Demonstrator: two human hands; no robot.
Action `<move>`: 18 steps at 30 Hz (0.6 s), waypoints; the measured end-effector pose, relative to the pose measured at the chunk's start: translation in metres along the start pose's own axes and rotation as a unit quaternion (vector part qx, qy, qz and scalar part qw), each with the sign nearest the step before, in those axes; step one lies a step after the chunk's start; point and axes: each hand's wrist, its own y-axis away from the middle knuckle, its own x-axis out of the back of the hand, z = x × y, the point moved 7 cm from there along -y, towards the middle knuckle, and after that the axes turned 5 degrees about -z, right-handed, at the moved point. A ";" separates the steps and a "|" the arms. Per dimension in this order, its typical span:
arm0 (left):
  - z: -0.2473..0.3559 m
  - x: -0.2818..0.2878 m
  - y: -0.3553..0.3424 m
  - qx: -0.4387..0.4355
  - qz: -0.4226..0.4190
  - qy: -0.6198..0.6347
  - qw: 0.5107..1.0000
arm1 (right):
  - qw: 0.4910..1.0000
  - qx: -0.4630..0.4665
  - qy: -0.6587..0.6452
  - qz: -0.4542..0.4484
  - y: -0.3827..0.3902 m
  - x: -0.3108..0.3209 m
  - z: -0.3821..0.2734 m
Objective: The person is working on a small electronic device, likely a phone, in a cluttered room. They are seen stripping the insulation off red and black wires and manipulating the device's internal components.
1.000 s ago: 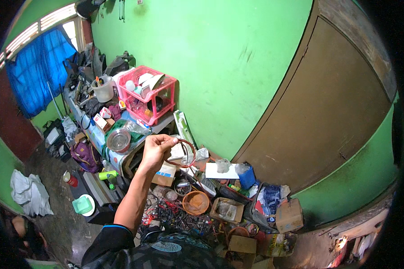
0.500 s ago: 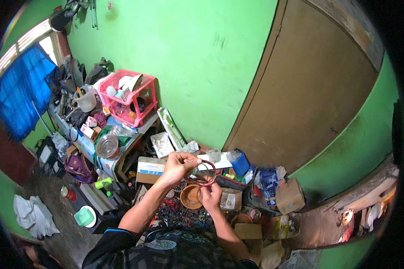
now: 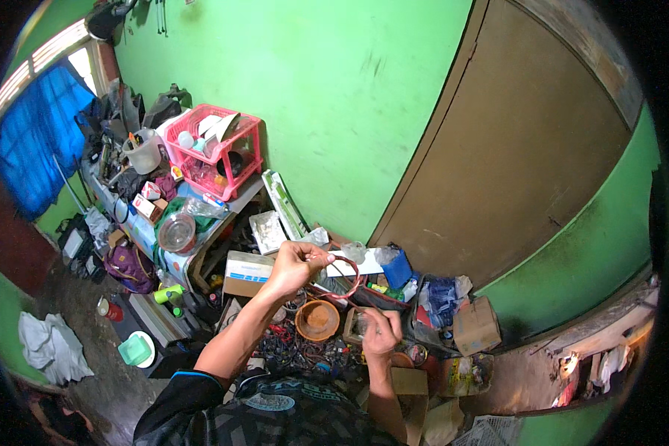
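A reddish-brown coil of wire (image 3: 358,281) hangs in a loose loop in front of me. My left hand (image 3: 299,266) is closed, pinching the upper left side of the loop between thumb and fingers. Lower and to the right, my right hand (image 3: 381,331) has its fingers curled together. A thin strand seems to run from the bottom of the coil to these fingers, and their grip on it is small and partly hidden. Below the coil, a round orange-brown bowl (image 3: 317,321) stands among tangled dark cables (image 3: 293,346) on the floor.
A cardboard box (image 3: 248,275) lies beyond my left forearm. Left of it, a cluttered table (image 3: 201,256) carries a pink rack (image 3: 230,178) and a clear bowl (image 3: 178,233). To the right stand a blue container (image 3: 396,269) and another cardboard box (image 3: 477,327). A brown door (image 3: 513,149) closes the far side.
My right hand has moved away from the coil, down and to the right. My left hand has risen slightly and still holds the coil.
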 end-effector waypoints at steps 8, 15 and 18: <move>0.028 0.093 -0.006 -0.027 0.143 -0.040 0.989 | 0.924 -0.260 0.090 0.267 0.127 0.175 0.181; 0.029 0.091 -0.009 -0.032 0.130 0.005 0.991 | 0.902 -0.336 -0.095 0.253 0.309 0.196 0.310; 0.019 0.062 -0.004 0.008 0.079 0.067 0.995 | 0.927 -0.342 0.059 0.142 0.185 0.077 0.218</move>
